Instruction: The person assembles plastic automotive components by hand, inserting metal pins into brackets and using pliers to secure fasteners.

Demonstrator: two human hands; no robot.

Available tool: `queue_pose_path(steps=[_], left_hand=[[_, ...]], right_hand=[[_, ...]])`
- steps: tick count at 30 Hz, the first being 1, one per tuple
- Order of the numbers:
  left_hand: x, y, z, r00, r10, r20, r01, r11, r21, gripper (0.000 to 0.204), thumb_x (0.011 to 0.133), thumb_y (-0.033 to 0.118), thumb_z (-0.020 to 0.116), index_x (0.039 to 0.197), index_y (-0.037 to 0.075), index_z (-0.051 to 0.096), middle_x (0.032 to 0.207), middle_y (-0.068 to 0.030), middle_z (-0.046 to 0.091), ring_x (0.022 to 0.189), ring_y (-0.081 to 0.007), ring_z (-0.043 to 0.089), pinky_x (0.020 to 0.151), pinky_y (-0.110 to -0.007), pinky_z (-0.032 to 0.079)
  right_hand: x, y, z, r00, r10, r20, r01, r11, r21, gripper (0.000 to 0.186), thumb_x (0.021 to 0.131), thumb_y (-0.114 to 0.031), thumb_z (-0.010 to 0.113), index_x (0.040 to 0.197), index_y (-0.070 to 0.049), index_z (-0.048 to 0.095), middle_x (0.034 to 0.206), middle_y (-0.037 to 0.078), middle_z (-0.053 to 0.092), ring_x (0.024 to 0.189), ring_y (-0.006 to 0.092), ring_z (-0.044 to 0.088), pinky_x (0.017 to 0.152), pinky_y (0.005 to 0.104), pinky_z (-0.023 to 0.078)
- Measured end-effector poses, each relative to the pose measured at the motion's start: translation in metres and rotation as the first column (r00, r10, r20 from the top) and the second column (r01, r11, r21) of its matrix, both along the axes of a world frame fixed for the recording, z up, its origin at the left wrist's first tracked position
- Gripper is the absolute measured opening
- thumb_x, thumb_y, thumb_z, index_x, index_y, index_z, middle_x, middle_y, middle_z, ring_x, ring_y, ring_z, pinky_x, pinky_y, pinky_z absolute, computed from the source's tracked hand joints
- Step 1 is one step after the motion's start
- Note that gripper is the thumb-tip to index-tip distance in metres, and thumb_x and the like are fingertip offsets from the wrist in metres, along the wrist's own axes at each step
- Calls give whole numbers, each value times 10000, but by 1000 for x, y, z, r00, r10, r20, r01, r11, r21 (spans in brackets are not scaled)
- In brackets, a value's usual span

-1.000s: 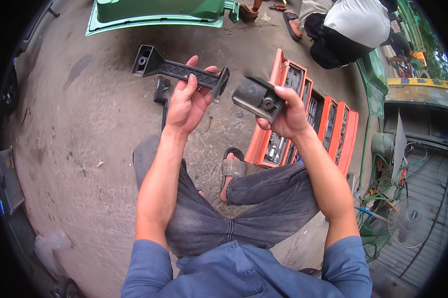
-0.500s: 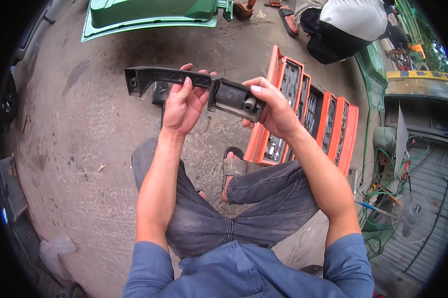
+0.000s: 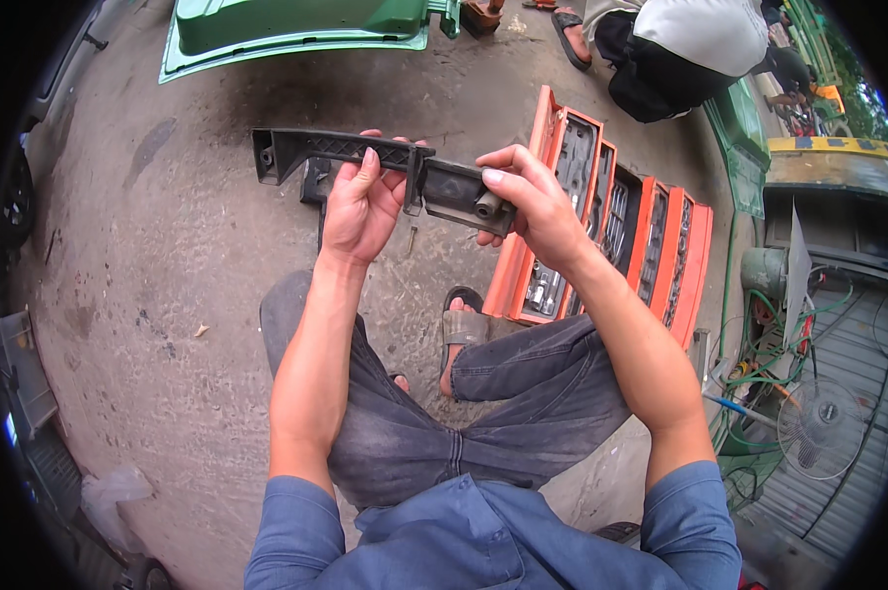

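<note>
My left hand (image 3: 355, 206) grips a long black plastic bracket (image 3: 306, 145) with a ribbed inner face and a boxed left end, its thumb across the piece. My right hand (image 3: 530, 202) is closed on a shorter black piece (image 3: 449, 197) with a round boss near its right end. The two pieces lie in line, their inner ends very close; I cannot tell whether they are joined. Behind my left wrist a dark part (image 3: 314, 182) lies on the concrete, with a small bolt-like item (image 3: 412, 241) nearby.
An open red toolbox (image 3: 685, 261) with metal tools sits beyond my right arm. A green panel (image 3: 296, 54) stands ahead. A co-worker (image 3: 675, 59) is at upper right, their sandalled foot showing. Hoses, a fan (image 3: 820, 428) and metal clutter line the right edge.
My hands have brought the two black parts together end to end; the long one turned more level, the short one moved left and rotated. In the last half second they shifted only slightly.
</note>
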State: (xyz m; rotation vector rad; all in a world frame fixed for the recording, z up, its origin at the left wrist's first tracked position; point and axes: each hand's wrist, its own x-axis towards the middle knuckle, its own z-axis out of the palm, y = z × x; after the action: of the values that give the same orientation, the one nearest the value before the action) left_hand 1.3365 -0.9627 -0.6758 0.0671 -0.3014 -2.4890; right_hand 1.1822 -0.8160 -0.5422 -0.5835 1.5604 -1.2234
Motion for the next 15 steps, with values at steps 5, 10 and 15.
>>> queue_pose_path(steps=[5, 10, 15], left_hand=[[-1, 0, 3, 1000, 8, -5, -8, 1000, -12, 272, 1081, 152, 440, 1335, 68, 491, 1278, -161, 616, 1339, -364, 514, 1126, -467, 467], [0, 1, 2, 1000, -9, 23, 9, 1000, -3, 271, 1077, 150, 453, 1333, 76, 497, 1271, -150, 614, 1342, -361, 509, 1114, -467, 473], [0, 0, -4, 1000, 10, 28, -10, 1000, 2, 271, 1075, 152, 459, 1336, 89, 499, 1281, -140, 608, 1346, -348, 503, 1113, -473, 471]], right_hand=[[-3, 1, -3, 996, -14, 89, 16, 1000, -18, 410, 983, -319, 614, 1214, -6, 487, 958, 129, 636, 627, 202, 684, 534, 289, 521], [-1, 0, -1, 1000, 2, 15, -2, 1000, -19, 382, 991, -266, 564, 1250, 4, 486, 1013, 111, 615, 671, 169, 676, 578, 293, 564], [1, -1, 3, 999, 15, -43, -16, 1000, -12, 424, 972, -283, 641, 1231, 7, 472, 962, 131, 627, 638, 179, 677, 539, 275, 521]])
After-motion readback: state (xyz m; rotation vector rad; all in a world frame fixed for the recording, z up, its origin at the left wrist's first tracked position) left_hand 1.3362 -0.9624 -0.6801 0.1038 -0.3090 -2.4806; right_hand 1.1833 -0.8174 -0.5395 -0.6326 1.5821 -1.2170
